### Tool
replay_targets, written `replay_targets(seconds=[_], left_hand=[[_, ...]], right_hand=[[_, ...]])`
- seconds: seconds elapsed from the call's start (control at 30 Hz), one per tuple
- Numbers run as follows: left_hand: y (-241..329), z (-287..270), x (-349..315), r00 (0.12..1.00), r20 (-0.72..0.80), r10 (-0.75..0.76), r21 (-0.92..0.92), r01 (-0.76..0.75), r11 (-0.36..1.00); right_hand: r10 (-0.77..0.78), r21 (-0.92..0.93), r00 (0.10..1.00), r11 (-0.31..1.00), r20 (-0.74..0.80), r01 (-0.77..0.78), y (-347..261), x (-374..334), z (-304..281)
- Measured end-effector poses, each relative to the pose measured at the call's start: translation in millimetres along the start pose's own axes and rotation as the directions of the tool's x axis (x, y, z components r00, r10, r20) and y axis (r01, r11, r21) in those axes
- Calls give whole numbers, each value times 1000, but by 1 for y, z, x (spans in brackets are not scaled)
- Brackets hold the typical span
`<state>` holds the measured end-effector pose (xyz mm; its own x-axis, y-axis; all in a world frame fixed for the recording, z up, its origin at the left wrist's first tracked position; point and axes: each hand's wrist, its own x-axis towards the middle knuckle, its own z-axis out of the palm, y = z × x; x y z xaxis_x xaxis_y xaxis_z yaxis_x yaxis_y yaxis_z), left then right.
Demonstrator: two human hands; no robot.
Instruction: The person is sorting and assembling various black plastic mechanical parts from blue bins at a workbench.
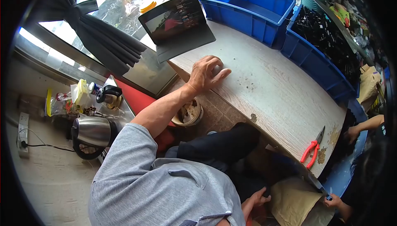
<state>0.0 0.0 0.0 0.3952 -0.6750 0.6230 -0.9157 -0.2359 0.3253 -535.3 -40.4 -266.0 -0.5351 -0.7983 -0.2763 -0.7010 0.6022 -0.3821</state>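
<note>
My left hand (206,73) rests palm down at the table's (264,89) near left edge, fingers bent and thumb apart, with nothing visible held. Ahead of it stands a tablet (178,23) in a dark folding cover, its screen lit. Low in front of my body is my right hand (257,198), fingers apart, close to a brown paper sack (291,199). Whether it touches the sack I cannot tell. Red-handled long-nose pliers (314,149) lie at the table's right end, away from both hands.
Two blue bins, one bare inside (248,17) and one (318,56) full of small black parts, line the far side. Another person's hands (334,201) work at the right, near a blade-like tool. A steel kettle (94,133) and bucket (190,114) are left.
</note>
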Motion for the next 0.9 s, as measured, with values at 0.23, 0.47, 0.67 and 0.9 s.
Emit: replay_targets(seconds=[0.23,0.47,0.67,0.9], left_hand=[[7,1,1,995,77,-57,4,57,998],[8,-2,4,992,110,-70,-17,72,997],[14,-1,2,989,125,-81,-90,92,992],[13,0,3,994,94,-53,-73,60,996]], right_hand=[[-63,45,997,997,-35,65,-8,-2,-8],[-24,73,999,997,-47,28,-16,-12,-10],[1,108,1000,994,8,-2,-39,-31,-36],[62,42,998,997,-23,-61,-41,-32,-36]])
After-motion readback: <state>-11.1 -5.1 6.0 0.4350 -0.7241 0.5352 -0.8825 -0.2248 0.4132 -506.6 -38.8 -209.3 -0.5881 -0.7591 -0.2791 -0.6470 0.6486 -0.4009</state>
